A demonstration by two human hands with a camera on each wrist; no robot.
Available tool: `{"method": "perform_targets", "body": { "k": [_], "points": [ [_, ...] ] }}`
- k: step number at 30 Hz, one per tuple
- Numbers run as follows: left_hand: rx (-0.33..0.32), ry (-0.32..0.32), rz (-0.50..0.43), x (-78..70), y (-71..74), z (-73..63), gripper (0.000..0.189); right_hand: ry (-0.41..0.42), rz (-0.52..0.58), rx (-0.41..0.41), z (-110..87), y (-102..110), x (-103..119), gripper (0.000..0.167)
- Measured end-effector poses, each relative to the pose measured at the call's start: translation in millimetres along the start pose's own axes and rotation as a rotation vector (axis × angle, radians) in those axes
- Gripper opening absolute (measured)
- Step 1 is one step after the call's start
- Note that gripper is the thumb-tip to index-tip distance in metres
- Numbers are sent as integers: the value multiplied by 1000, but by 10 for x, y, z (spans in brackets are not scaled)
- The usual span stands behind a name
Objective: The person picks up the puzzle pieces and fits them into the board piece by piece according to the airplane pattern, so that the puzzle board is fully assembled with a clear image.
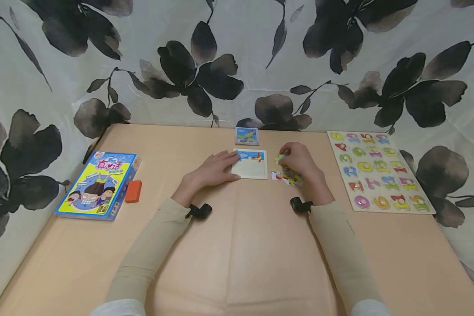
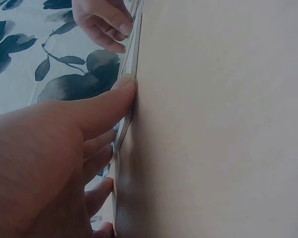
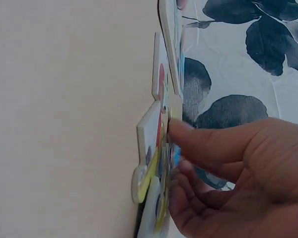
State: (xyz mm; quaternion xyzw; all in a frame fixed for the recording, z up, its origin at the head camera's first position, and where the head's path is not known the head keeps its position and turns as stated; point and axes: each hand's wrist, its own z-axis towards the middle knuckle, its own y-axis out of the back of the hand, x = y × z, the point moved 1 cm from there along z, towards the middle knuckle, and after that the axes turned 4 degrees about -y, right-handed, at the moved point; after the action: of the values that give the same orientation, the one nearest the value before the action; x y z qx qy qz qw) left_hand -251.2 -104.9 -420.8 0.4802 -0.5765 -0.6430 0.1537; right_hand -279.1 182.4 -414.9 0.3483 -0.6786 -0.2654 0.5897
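- Currently, my left hand (image 1: 217, 169) rests on the puzzle board (image 1: 253, 170), fingers extended, thumb apart; slack pressure could let the board slide.
- My right hand (image 1: 300, 160) pinches a yellow piece (image 1: 279, 158); loose pieces (image 1: 292, 177) overlapping beneath its fingers could snag.
- Box (image 1: 98, 184), left of the left fingers: title characters (image 1: 112, 163) too blurred for me to read.

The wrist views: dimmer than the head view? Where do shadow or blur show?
Both wrist views look dimmer; left wrist: dark shadow on the tabletop beside the left hand; right wrist: the thumb tip of the right hand looks blurred; head: brighter, but the puzzle pieces look soft.
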Motion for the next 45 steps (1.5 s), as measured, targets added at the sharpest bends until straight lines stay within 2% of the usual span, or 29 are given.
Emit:
{"method": "perform_targets", "body": {
  "k": [4, 8, 11, 14, 17, 22, 28, 32, 35, 39, 45],
  "points": [
    [-4, -3, -2, -16, -4, 1, 76, -11, 71, 46, -19, 18, 4, 24],
    [-2, -4, -3, -29, -2, 5, 76, 4, 162, 54, -54, 43, 40, 12],
    [1, -3, -2, -25, -2, 5, 76, 60, 199, 50, -77, 43, 103, 8],
    [-1, -4, 0, -11, -3, 3, 76, 149, 198, 84, -89, 17, 191, 5],
    [-4, -2, 5, 10, 0, -2, 76, 208, 190, 152, -94, -27, 280, 8],
    [1, 2, -3, 30, -5, -5, 76, 189, 220, 246, -90, -136, 395, 14],
    [1, -6, -3, 28, -5, -7, 76, 199, 270, 303, -81, -253, 483, 18],
    [0, -12, 2, 27, -2, 1, 76, 235, 202, 277, -64, -309, 523, 32],
    [2, -12, 2, 33, -8, 12, 76, 211, 176, 242, -47, -356, 549, 35],
    [3, -7, 3, 35, -13, 18, 76, 152, 226, 204, -36, -413, 588, 25],
    [0, -11, 5, 28, -7, 9, 76, 168, 215, 160, -29, -473, 644, 12]
  ]
}}
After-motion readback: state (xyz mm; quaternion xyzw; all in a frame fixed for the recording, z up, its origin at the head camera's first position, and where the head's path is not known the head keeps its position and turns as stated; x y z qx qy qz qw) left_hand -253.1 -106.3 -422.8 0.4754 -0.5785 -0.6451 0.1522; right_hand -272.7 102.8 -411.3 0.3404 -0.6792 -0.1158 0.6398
